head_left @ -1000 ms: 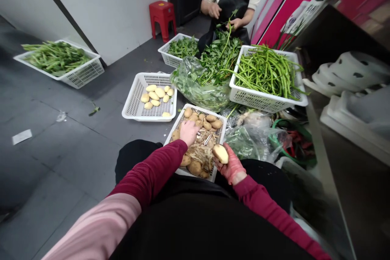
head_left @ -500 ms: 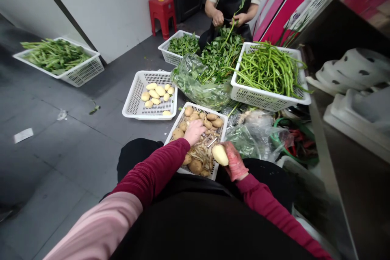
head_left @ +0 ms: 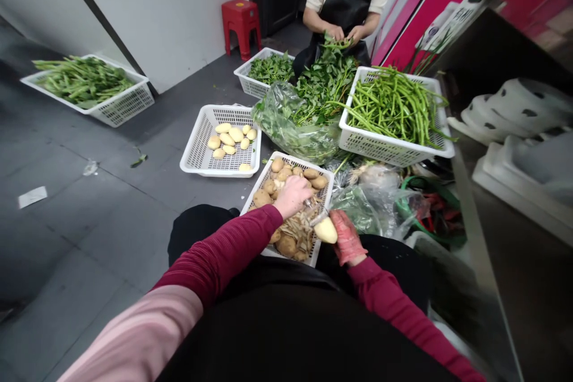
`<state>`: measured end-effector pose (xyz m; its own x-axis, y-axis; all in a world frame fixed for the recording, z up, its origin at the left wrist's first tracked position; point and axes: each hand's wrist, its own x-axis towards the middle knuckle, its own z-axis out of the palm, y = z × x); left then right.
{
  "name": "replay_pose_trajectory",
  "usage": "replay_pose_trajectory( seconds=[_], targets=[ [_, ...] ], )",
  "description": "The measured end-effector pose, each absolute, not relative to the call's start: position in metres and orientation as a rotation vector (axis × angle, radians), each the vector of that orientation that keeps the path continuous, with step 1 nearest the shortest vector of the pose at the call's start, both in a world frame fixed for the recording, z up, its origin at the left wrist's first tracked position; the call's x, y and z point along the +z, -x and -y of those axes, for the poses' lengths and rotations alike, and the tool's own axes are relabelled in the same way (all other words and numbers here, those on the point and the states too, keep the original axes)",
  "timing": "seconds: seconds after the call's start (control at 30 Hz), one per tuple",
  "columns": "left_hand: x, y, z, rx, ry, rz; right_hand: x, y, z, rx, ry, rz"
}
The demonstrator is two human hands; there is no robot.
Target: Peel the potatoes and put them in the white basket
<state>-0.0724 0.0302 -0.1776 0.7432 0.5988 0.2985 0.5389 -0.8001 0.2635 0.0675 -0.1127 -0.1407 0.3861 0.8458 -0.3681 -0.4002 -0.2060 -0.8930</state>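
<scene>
While a pale, mostly bare potato [head_left: 326,231] is held by the curled fingers of the gloved right hand [head_left: 347,239] above the near basket's [head_left: 329,188] right edge, a peeler [head_left: 319,217] is gripped in the left hand [head_left: 293,196] beside it. About ten peeled potatoes [head_left: 227,138] are gathered in the farther basket [head_left: 219,173] — many brown ones [head_left: 262,197] are left unpeeled among peelings [head_left: 295,230].
</scene>
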Motion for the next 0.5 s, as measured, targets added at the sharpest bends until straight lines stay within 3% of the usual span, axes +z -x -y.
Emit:
replay_pose_trajectory(
  seconds=[0.17,0.37,0.5],
  targets=[
    [-0.183,0.08,-0.036,0.421,-2.711,-1.062,-0.137,-0.068,0.112,1.328,1.287,0.409],
    [-0.172,0.078,-0.025,0.513,-2.754,-1.056,-0.141,-0.075,0.1,1.567,1.179,-0.287],
    [-0.159,0.073,-0.012,0.587,-2.753,-1.075,-0.142,-0.077,0.099,1.666,1.136,-0.181]
  ],
)
